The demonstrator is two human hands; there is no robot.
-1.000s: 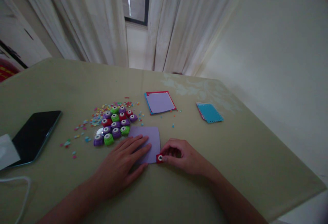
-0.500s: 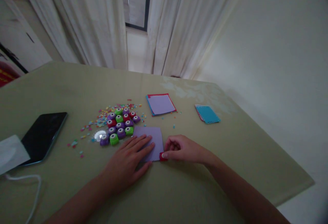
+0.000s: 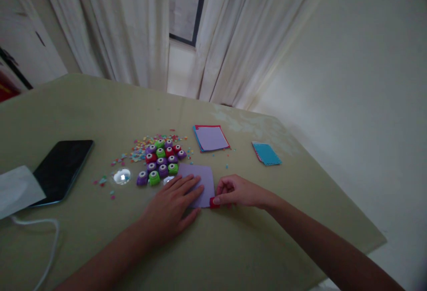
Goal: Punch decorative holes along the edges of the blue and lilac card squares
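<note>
My left hand (image 3: 176, 200) lies flat with fingers spread on a purple sheet of paper (image 3: 205, 180), pressing it to the table. At the sheet's near right corner, my right hand (image 3: 235, 191) grips a small red craft punch (image 3: 214, 202) between thumb and curled fingers. The punch sits over the paper's corner, and my thumb covers part of it. Just left of the sheet stand several purple, green and red craft punches (image 3: 162, 161) with round white-and-dark tops, grouped closely together.
Tiny coloured paper cut-outs (image 3: 140, 148) are scattered behind and left of the punches. A stack of square sheets (image 3: 211, 138) lies farther back, and a smaller blue-topped stack (image 3: 267, 154) at right. A dark tablet (image 3: 65, 166), white paper (image 3: 18, 191) and white cable (image 3: 55, 237) are at left.
The camera view has turned and tilted slightly. Both hands keep nearly the same pose, the left flat on the sheet and the right on the red craft punch at its corner.
</note>
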